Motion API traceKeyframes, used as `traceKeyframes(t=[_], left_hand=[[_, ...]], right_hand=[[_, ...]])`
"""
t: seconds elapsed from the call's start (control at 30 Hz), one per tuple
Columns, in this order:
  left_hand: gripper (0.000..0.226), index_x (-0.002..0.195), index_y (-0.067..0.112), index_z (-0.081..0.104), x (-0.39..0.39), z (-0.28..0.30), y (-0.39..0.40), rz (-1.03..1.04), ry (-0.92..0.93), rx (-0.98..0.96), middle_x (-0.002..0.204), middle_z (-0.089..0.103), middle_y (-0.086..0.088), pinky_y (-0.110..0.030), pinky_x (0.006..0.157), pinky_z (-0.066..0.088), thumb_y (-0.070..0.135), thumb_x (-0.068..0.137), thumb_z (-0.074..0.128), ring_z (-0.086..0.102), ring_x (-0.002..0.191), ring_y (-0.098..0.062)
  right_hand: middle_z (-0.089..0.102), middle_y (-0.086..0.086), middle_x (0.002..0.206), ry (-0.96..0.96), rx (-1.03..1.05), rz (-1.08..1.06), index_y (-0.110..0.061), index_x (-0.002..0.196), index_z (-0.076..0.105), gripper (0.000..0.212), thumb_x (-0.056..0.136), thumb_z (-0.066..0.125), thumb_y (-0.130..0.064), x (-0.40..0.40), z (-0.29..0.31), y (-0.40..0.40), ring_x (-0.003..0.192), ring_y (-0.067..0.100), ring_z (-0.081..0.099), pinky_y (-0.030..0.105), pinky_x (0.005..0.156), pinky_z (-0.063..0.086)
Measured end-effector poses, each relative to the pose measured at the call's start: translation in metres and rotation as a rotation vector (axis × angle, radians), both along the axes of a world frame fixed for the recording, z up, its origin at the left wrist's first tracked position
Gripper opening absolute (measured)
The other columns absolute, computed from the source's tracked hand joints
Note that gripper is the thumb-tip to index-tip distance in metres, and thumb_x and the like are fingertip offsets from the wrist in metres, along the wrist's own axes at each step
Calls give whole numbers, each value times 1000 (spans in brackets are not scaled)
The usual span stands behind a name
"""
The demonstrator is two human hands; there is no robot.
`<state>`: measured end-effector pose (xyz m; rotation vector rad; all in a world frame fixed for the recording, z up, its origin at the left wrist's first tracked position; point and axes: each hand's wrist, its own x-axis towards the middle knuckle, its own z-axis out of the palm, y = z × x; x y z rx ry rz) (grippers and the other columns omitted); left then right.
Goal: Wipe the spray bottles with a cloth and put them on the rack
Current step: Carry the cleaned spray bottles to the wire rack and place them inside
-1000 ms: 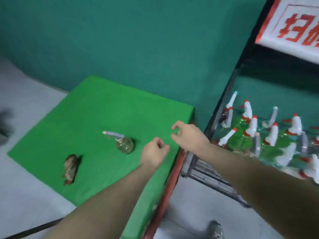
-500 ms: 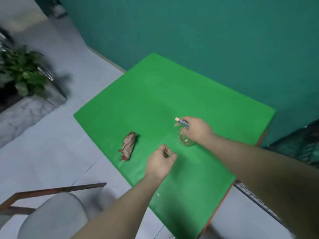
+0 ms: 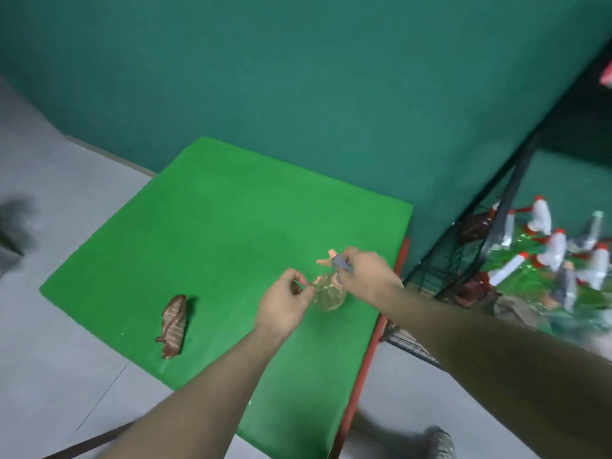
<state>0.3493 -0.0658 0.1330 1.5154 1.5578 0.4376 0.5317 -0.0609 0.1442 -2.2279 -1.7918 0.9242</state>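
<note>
Under the right hand [image 3: 366, 276], which grips its sprayer head, the spray bottle [image 3: 328, 294] stands on the green worktop [image 3: 215, 233]. The left hand [image 3: 283, 303], fingers curled and empty, hovers just beside it. It looks light, thin-walled and slippery; the neck seems the safest hold. The cloth [image 3: 173, 321] lies well to the left of the left hand.

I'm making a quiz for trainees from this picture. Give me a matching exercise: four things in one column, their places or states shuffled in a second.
1. round clear spray bottle
2. crumpled brown striped cloth
3. white-topped spray bottles
4. left hand

a. on the black wire rack
b. gripped at its head by the right hand
c. lying untouched on the green table
d. beside the bottle's body, fingers curled

1-b, 2-c, 3-a, 4-d
</note>
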Motion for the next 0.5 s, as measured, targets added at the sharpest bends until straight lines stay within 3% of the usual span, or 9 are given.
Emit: traceKeyframes(t=[0.07,0.17,0.23,0.37,0.43,0.5], left_hand=[[16,84,26,54,34,14,1,-70,-30,15,74,61,3,-36,67,45,21,95,65,50,63,-17],[21,80,25,53,93,34,-6,-184,-93,35,71,59,1,-38,67,45,16,95,65,50,62,-20],[23,78,25,53,141,51,-20,-289,-130,57,70,59,2,-39,68,46,15,94,66,50,62,-21],[22,79,26,54,210,74,-46,-445,-190,107,73,58,5,-34,69,42,18,95,67,55,68,-19],[19,80,26,55,245,87,-65,-537,-203,119,70,57,7,-33,67,41,21,94,67,54,67,-17],[16,82,28,56,281,97,-82,-623,-206,138,71,58,8,-30,64,40,23,94,66,55,67,-17]], right_hand=[[68,2,90,-41,14,-55,-19,110,56,14,101,51,-28,30,27,-27,68,18,64,26,51,45],[72,5,102,-198,22,-119,-19,115,56,23,99,50,-33,82,66,-73,90,29,68,36,78,54],[72,4,104,-248,22,-230,-20,115,55,24,98,50,-36,125,92,-113,92,30,68,39,83,56],[71,0,91,-197,73,-464,-21,107,56,25,102,47,-43,185,127,-173,73,19,67,37,64,59],[72,-1,88,-196,104,-557,-22,106,56,23,103,46,-43,216,143,-205,61,13,61,30,48,48],[71,-2,87,-230,111,-616,-22,103,56,20,101,49,-41,248,158,-234,62,13,60,27,48,39]])
